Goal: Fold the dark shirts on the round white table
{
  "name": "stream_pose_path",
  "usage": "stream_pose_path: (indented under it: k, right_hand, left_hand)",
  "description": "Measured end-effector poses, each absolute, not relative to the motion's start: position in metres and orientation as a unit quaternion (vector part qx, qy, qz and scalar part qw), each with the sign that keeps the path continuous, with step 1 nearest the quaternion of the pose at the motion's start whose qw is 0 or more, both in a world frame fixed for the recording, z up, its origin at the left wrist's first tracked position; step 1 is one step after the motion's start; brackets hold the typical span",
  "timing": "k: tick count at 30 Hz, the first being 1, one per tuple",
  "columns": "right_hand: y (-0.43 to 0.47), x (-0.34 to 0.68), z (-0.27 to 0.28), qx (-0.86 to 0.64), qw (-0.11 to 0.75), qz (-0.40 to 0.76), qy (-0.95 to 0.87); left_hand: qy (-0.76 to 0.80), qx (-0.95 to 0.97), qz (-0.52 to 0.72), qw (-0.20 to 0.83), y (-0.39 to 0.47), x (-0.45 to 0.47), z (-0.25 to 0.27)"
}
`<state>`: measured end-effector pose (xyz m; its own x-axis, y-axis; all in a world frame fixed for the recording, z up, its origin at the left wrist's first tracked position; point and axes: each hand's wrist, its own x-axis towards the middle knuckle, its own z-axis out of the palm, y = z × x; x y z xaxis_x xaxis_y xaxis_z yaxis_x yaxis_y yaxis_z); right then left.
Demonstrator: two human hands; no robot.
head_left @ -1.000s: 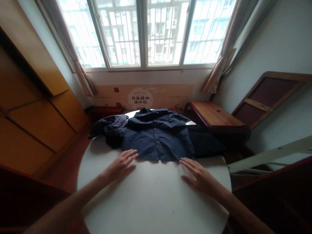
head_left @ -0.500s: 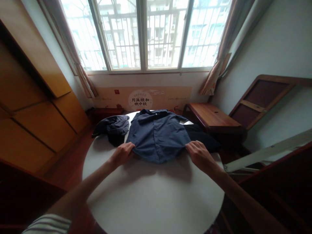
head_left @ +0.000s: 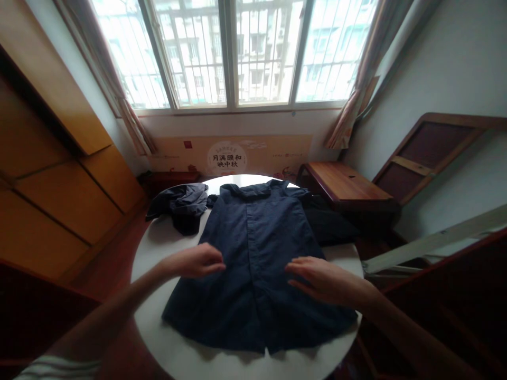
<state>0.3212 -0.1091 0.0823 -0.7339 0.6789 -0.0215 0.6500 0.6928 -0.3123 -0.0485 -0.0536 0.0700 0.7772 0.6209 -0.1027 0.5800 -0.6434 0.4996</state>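
Note:
A navy blue button-front shirt lies spread over the round white table, its collar at the far side and its hem toward me. Over the shirt's left half is my left hand, its fingers loosely bent and holding nothing. My right hand is over the right half, with a gap between thumb and fingers and no cloth in it. Whether either hand touches the cloth I cannot tell. Dark crumpled clothing sits at the table's left edge. Black cloth lies at the right, partly under the shirt.
A wooden side table stands beyond the right edge, with a leaning wooden frame behind it. Wooden cabinets line the left. A pale metal bar runs close on the right. Barred windows are ahead.
Both hands have let go of the shirt's hem and moved inward. The shirt, bunched toward the far side before, now stretches flat toward me across most of the table.

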Motion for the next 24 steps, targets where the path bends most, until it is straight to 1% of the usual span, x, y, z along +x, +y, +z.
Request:
stream_pose_path:
  k: [3, 5, 7, 10, 13, 18, 21, 24]
  right_hand:
    - [-0.061, 0.274, 0.069, -0.323, 0.093, 0.136, -0.932]
    - [-0.039, 0.247, 0.049, -0.333, 0.103, 0.114, -0.930]
    - [-0.028, 0.230, 0.026, -0.359, 0.099, 0.089, -0.924]
    - [-0.026, 0.222, 0.001, -0.379, 0.109, 0.087, -0.915]
    - [-0.028, 0.225, -0.007, -0.382, 0.124, 0.103, -0.910]
    - [-0.026, 0.227, -0.006, -0.382, 0.117, 0.120, -0.909]
    - [-0.026, 0.227, -0.006, -0.380, 0.118, 0.123, -0.909]
    - [-0.026, 0.227, -0.006, -0.378, 0.117, 0.126, -0.910]
  left_hand:
    - [0.392, 0.901, 0.127, 0.137, 0.030, -0.017, 0.053]
    - [0.437, 0.887, 0.133, 0.067, 0.081, 0.006, 0.041]
    - [0.457, 0.881, 0.117, 0.042, 0.121, 0.024, 0.030]
    - [0.456, 0.883, 0.091, 0.055, 0.161, 0.042, 0.018]
    - [0.468, 0.877, 0.085, 0.065, 0.192, 0.055, 0.014]
    - [0.591, 0.774, 0.202, 0.104, 0.239, 0.075, 0.025]
    - [0.613, 0.755, 0.205, 0.108, 0.244, 0.069, 0.029]
    - [0.655, 0.721, 0.210, 0.083, 0.232, 0.039, 0.032]
